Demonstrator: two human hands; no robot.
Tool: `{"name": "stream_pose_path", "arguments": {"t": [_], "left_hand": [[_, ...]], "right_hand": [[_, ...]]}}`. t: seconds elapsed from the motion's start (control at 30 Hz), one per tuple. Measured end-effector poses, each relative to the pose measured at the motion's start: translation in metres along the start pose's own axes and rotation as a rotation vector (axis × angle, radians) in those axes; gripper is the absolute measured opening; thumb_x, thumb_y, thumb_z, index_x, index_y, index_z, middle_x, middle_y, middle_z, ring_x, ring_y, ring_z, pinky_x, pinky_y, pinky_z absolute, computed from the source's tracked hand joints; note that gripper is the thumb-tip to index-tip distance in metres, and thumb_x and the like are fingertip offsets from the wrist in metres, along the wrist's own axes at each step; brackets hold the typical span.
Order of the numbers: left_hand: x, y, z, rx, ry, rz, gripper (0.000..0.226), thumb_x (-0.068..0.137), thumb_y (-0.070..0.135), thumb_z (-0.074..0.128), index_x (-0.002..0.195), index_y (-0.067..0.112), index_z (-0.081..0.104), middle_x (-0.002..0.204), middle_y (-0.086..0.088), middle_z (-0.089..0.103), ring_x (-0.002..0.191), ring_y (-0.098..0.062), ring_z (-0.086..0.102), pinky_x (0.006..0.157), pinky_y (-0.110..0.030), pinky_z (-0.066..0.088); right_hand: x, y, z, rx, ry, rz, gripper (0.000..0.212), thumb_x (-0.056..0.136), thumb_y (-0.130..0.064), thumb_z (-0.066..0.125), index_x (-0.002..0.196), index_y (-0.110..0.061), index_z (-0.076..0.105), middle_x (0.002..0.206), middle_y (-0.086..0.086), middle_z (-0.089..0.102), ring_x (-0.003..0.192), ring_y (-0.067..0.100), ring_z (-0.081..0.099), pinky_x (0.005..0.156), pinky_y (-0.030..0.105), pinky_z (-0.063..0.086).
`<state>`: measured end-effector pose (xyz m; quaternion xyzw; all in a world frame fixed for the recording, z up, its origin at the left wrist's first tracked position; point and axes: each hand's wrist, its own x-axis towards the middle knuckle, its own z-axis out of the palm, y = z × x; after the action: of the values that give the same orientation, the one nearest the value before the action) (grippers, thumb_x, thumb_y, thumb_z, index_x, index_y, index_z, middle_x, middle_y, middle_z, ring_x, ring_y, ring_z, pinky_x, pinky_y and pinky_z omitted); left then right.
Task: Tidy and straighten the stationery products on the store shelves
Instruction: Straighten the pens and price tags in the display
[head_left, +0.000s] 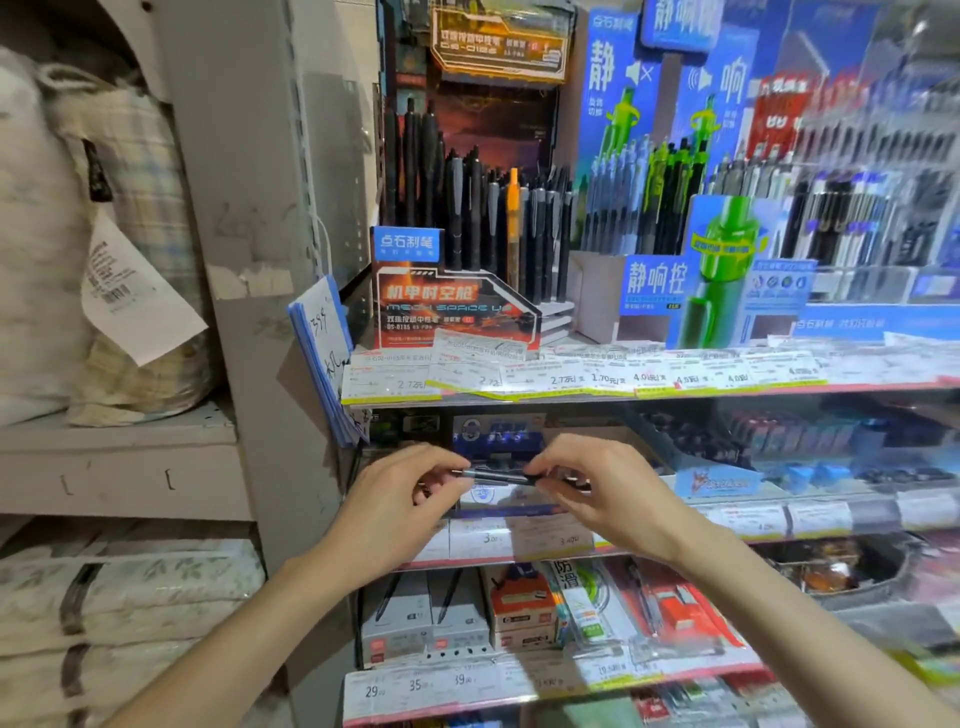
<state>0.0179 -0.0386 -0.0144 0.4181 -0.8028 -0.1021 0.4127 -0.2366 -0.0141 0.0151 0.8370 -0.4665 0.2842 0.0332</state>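
**Both hands on one pen**

Left hand (402, 493) pinches one end of a dark pen (496, 475); my right hand (597, 488) pinches the other end. I hold the pen level in front of the middle shelf (779, 519), above its price tags (550, 538). Black pens (467, 208) stand upright in a display on the shelf above.

Black-and-silver pen (496, 475), blue display box (654, 291)
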Motion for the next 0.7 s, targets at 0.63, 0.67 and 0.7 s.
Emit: {"name": "stream_pose_path", "arguments": {"t": [0.63,0.67,0.7], "left_hand": [[0.09,0.121,-0.086,-0.136,0.077,0.217,0.022,0.094,0.028,0.064,0.115,0.03,0.069,0.098,0.014,0.068,0.088,-0.005,0.066,0.059,-0.026,0.06],[0.097,0.121,-0.089,-0.119,0.092,0.223,0.022,0.094,0.028,0.064,0.116,0.03,0.069,0.097,0.015,0.068,0.088,-0.004,0.066,0.064,-0.026,0.059],[0.104,0.121,-0.091,-0.076,0.109,0.235,0.023,0.094,0.029,0.063,0.116,0.03,0.068,0.097,0.017,0.068,0.089,-0.001,0.065,0.07,-0.022,0.057]], "right_hand": [[0.037,-0.037,-0.127,0.234,0.172,-0.037,0.019,0.088,-0.031,0.071,0.107,-0.03,0.072,0.082,-0.016,0.071,0.079,0.002,0.064,0.068,0.018,0.049],[0.044,-0.036,-0.13,0.212,0.179,-0.039,0.018,0.089,-0.031,0.07,0.107,-0.029,0.073,0.08,-0.018,0.07,0.079,0.001,0.064,0.068,0.014,0.046],[0.05,-0.035,-0.132,0.189,0.182,-0.039,0.016,0.09,-0.03,0.07,0.106,-0.029,0.073,0.08,-0.018,0.069,0.079,0.0,0.063,0.068,0.012,0.045]]}}
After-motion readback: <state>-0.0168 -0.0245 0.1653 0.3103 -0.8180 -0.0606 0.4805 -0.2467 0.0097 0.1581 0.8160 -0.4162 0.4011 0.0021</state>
